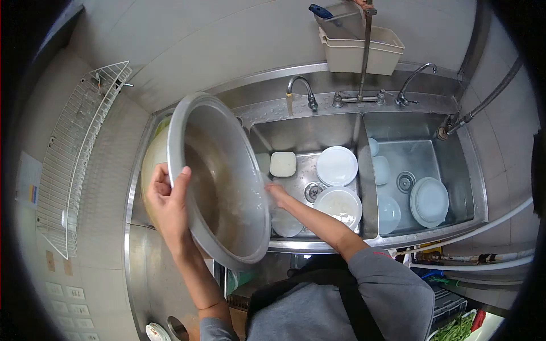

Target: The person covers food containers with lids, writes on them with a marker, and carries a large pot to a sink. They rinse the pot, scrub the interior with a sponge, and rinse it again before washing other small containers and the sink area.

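Observation:
A large round white plastic tub [220, 239] is tilted on its side over the left part of the sink counter, its mouth facing me. Brownish wet marks and a cloudy sheen show on its inside. My left hand [168, 190] grips the near left rim, thumb over the edge and fingers curled. At the opposite rim is my right hand [277, 194], its fingers closed at the edge and partly hidden. Below and beside it, the left sink basin [307, 133] holds white plates [336, 166], a plate with suds [338, 207] and a square white dish [283, 164].
The right basin [421, 131] holds water, stacked bowls [429, 202] and other white dishes. A faucet [301, 85] stands behind the left basin. A wire rack [79, 153] hangs on the left wall. A beige bin [364, 54] sits at the back. Another pale yellowish vessel [152, 165] stands behind the tub.

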`<state>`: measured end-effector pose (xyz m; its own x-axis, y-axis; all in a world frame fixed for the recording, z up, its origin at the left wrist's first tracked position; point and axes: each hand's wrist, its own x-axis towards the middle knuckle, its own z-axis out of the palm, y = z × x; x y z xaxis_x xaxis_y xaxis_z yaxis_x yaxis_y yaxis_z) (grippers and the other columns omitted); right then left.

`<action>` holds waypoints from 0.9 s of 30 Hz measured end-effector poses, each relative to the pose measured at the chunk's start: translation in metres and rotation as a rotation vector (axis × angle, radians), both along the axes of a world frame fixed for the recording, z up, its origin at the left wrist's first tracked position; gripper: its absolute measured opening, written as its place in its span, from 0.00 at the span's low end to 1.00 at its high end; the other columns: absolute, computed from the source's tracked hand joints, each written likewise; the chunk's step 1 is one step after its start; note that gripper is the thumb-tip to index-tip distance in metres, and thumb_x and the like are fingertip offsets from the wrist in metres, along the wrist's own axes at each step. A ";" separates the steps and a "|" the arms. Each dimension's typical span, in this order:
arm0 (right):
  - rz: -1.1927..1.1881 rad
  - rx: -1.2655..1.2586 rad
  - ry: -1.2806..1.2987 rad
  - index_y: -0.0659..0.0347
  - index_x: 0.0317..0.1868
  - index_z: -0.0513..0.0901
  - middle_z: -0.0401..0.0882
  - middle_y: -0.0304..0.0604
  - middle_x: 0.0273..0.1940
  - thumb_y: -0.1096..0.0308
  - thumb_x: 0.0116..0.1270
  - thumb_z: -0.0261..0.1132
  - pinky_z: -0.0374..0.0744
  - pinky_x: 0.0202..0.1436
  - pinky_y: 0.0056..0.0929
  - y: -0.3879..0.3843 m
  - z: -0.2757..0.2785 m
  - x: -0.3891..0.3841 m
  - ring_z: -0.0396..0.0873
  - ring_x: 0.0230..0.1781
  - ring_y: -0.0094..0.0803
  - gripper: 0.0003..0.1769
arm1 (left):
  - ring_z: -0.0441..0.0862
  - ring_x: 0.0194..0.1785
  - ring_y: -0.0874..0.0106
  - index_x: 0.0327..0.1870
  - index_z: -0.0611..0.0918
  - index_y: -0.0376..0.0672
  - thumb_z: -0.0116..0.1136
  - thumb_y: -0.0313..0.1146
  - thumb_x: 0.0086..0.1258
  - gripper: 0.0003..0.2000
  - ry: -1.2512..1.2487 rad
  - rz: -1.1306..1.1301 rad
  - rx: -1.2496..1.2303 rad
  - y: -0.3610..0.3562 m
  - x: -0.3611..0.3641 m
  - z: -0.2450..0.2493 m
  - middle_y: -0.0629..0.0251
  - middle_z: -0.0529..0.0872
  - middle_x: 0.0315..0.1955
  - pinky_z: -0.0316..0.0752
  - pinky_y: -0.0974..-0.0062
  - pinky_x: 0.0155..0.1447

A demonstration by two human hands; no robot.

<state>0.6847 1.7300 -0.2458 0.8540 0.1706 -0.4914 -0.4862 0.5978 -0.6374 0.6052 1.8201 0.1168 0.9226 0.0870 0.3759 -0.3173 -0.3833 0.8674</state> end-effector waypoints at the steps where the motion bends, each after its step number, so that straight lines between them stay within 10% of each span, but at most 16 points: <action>1: 0.008 -0.090 -0.006 0.62 0.44 0.77 0.77 0.44 0.40 0.71 0.61 0.55 0.74 0.43 0.33 0.004 0.000 0.001 0.75 0.38 0.32 0.12 | 0.64 0.24 0.87 0.26 0.74 0.40 0.57 0.26 0.58 0.04 -0.002 -0.013 0.014 -0.006 -0.002 0.000 0.77 0.72 0.20 0.56 0.87 0.29; 14: 0.307 -0.402 -0.017 0.58 0.51 0.76 0.73 0.45 0.52 0.56 0.59 0.59 0.66 0.53 0.35 0.024 -0.015 0.034 0.68 0.52 0.36 0.22 | 0.60 0.25 0.84 0.30 0.74 0.38 0.58 0.26 0.56 0.05 -0.007 -0.102 0.291 -0.052 -0.016 -0.012 0.75 0.72 0.20 0.55 0.85 0.32; 19: 0.391 -0.452 -0.339 0.56 0.50 0.78 0.74 0.41 0.51 0.56 0.60 0.58 0.69 0.51 0.29 -0.066 -0.036 0.039 0.70 0.51 0.32 0.20 | 0.63 0.24 0.87 0.25 0.74 0.40 0.56 0.26 0.58 0.05 -0.032 -0.013 0.009 -0.023 0.013 -0.003 0.77 0.72 0.20 0.56 0.88 0.29; 21: 0.055 -0.802 -0.293 0.57 0.42 0.81 0.78 0.42 0.34 0.61 0.61 0.57 0.73 0.40 0.29 -0.110 -0.059 0.077 0.74 0.35 0.29 0.14 | 0.65 0.25 0.86 0.25 0.72 0.41 0.56 0.27 0.59 0.05 0.009 -0.010 -0.101 -0.005 0.028 -0.017 0.76 0.72 0.20 0.59 0.87 0.31; 25: -0.853 -1.094 -0.634 0.66 0.53 0.71 0.74 0.58 0.48 0.75 0.61 0.50 0.70 0.52 0.34 -0.211 -0.010 0.162 0.73 0.50 0.45 0.19 | 0.66 0.25 0.84 0.26 0.71 0.42 0.54 0.26 0.60 0.05 0.062 0.026 -0.405 0.003 0.053 -0.070 0.74 0.73 0.21 0.61 0.86 0.32; 27: -0.800 -1.170 -0.535 0.65 0.52 0.73 0.75 0.57 0.47 0.75 0.58 0.50 0.70 0.53 0.36 -0.234 0.018 0.184 0.72 0.50 0.48 0.19 | 0.68 0.25 0.83 0.27 0.71 0.42 0.53 0.26 0.61 0.05 0.124 0.027 -0.541 0.000 0.060 -0.099 0.72 0.74 0.22 0.63 0.85 0.31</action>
<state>0.8692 1.4957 -0.2274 0.6462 -0.6665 0.3718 0.1472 -0.3692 -0.9176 0.6650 1.8201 0.0181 0.9517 0.2622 0.1598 -0.1965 0.1204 0.9731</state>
